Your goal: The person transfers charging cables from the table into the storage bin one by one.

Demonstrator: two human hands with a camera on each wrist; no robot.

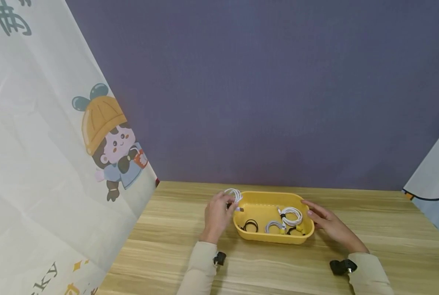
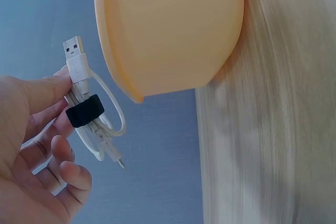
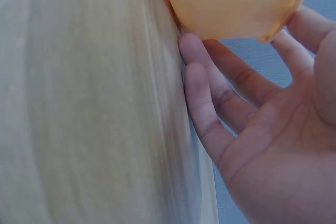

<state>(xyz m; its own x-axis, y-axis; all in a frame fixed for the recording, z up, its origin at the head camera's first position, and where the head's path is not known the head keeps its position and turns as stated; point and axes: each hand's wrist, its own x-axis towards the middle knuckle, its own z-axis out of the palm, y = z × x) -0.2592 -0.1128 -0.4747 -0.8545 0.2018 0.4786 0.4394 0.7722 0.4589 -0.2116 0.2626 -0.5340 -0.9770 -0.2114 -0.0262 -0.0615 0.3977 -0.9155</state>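
Note:
My left hand (image 1: 216,215) pinches a coiled white USB cable (image 2: 80,69) at the left end of a yellow plastic tray (image 1: 271,237). A black strap (image 2: 85,111) binds the coil, and its metal USB plug points up in the left wrist view. At the tray's right end is my right hand (image 1: 330,226), its fingers (image 3: 244,80) extended and touching the tray's end and rim. Inside the tray lie a white coiled cable (image 1: 296,221), a grey coiled cable (image 1: 270,225), a thin black loop (image 1: 256,224) and a yellow-and-black piece (image 1: 299,229), partly hidden by the front wall.
The tray stands on a wood-grain table (image 1: 168,246). Behind it rises a dark purple-grey panel (image 1: 263,102). A white printed sheet with a cartoon figure (image 1: 118,151) borders the left side, and another printed sheet (image 1: 437,176) is at the right.

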